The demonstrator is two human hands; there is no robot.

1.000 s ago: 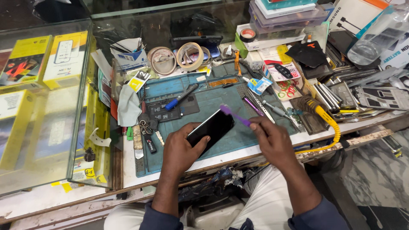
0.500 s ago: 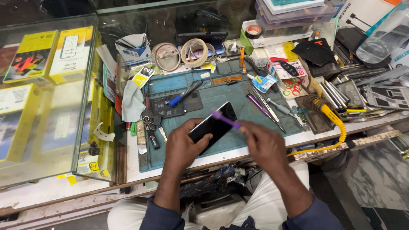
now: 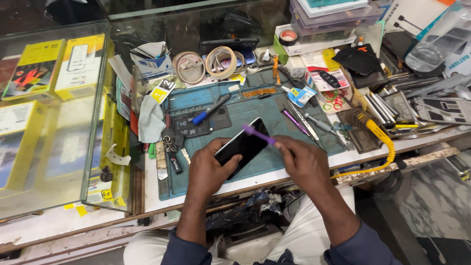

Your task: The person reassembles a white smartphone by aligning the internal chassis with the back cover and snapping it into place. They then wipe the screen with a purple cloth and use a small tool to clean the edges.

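your left hand [image 3: 208, 172] grips the dark phone [image 3: 244, 145] at mid frame over the blue mat [image 3: 235, 110], while your right hand [image 3: 301, 164] pinches a purple tool [image 3: 258, 134] on its screen.

Bright, even overhead light on the desk [image 3: 304, 172]; soft shadows, pale glare on the glass case [image 3: 59, 147], slight bending at the edges

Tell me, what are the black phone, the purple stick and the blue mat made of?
The phone looks like glossy glass in front; its black face shines. The purple stick in the right hand seems plastic, judging by its bright, even colour. The blue mat looks matte and rubbery, probably silicone.
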